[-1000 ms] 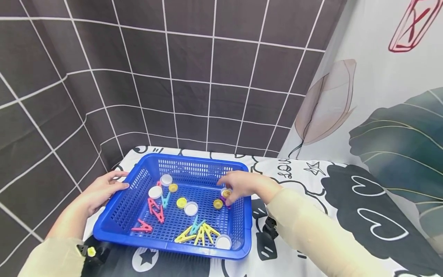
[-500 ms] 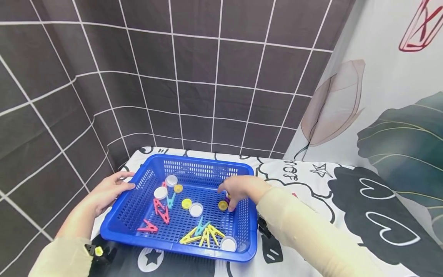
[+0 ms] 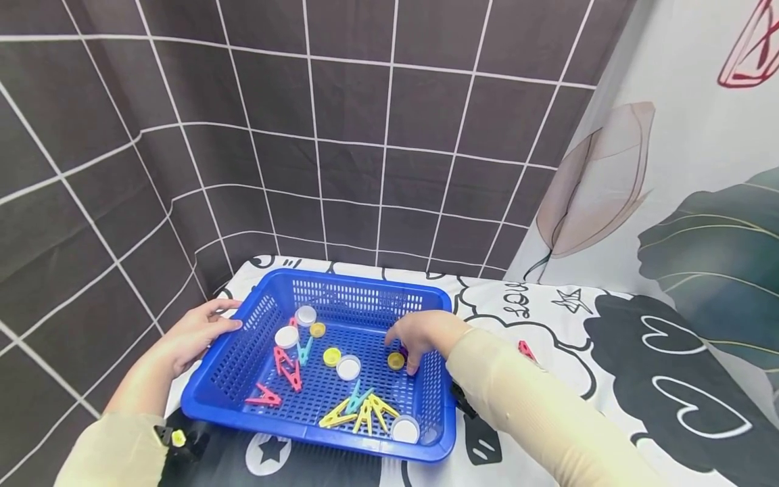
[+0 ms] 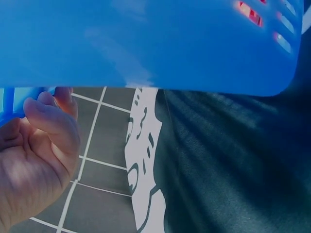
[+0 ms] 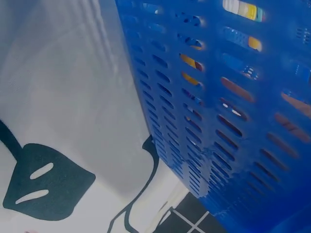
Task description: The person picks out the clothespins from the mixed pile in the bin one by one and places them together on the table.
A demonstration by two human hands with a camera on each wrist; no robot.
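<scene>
In the head view, my left hand (image 3: pixel 197 335) holds the left rim of a blue plastic basket (image 3: pixel 274 425). The left wrist view has its curled fingers (image 4: pixel 53 124) at the blue rim. My right hand (image 3: pixel 429 333) reaches down inside the basket's right end, thumb and forefinger apart over a small purple piece (image 3: pixel 404 352), mostly hidden beneath it. Beside the thumb lies a yellow cap (image 3: pixel 395 361). Through the slots in the right wrist view, bits of skin (image 5: pixel 238 90) show behind the basket's wall (image 5: pixel 194 145).
Pink clothespins (image 3: pixel 264 396), yellow clothespins (image 3: pixel 365 414) and blue-green clothespins (image 3: pixel 304 352) lie scattered in the basket, among white caps (image 3: pixel 349 367) and yellow caps (image 3: pixel 331 357). A red clothespin (image 3: pixel 526 350) rests on the patterned cloth (image 3: pixel 511 325) beyond the right sleeve.
The head view has turned slightly, shifting the scene rightward. My right hand and arm have moved left over the purple piece, covering more of it and uncovering the red clothespin. The left hand stays put.
</scene>
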